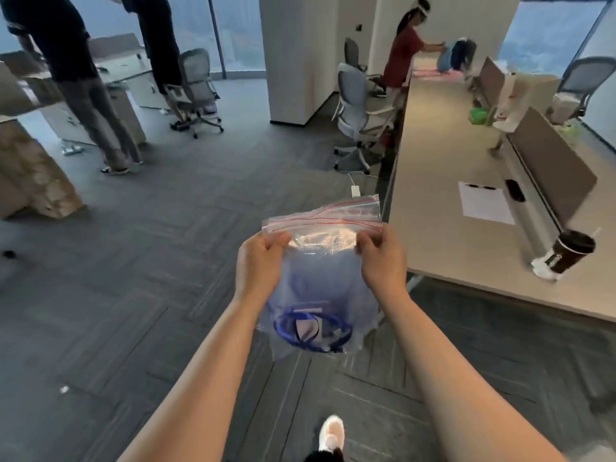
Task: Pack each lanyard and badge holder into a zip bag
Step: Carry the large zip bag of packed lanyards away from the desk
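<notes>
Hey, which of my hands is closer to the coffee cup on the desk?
Right. The right hand pinches the zip bag at its upper corner on the side toward the coffee cup; the left hand pinches the other upper corner, farther away across the bag.

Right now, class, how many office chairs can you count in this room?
4. Left chair beside a standing person; far chair and white chair by the pillar; right chair past the desk. More may be hidden.
</notes>
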### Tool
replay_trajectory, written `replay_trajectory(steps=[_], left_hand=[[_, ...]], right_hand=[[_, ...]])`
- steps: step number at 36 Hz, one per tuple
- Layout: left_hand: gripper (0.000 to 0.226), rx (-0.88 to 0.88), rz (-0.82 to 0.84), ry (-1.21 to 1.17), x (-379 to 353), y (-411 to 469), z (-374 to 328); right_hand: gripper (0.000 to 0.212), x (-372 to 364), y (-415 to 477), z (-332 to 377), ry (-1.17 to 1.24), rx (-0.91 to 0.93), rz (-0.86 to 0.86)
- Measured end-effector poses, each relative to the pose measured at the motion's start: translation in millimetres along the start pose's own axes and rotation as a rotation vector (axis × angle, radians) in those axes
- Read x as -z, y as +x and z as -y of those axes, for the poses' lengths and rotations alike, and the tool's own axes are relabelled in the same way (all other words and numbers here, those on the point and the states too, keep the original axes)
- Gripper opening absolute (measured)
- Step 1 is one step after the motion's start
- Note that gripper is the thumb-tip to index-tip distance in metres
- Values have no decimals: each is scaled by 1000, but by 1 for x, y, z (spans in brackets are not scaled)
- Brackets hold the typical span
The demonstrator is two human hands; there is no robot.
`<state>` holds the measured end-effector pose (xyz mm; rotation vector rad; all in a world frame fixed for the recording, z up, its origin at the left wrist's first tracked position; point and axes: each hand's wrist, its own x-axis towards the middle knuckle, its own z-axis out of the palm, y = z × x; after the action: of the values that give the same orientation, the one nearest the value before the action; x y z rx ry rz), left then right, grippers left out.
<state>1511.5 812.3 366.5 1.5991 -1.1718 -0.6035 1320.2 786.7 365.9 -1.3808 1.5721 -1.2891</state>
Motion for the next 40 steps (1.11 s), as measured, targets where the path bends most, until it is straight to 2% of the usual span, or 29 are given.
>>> replay_trajectory(steps=[8, 13, 24, 28, 33, 40], left_hand=[[12, -16, 69, 50, -81, 150, 6], [20, -8, 95, 48, -122, 235, -8], [14, -69, 215, 22, -223, 412, -33], [15, -117, 328, 4, -272, 476, -32], [34, -217, 459, -27, -338, 551, -32], [17, -260, 782, 22, -427, 618, -53]], right_hand=[[10, -41, 160, -34, 40, -51, -65], [9, -58, 254, -31, 44, -69, -85], [11, -72, 433, -33, -23, -28, -225], [9, -77, 494, -50, -55, -48, -331], [15, -82, 556, -69, -118, -123, -510], [14, -68, 603, -82, -167, -263, -752]])
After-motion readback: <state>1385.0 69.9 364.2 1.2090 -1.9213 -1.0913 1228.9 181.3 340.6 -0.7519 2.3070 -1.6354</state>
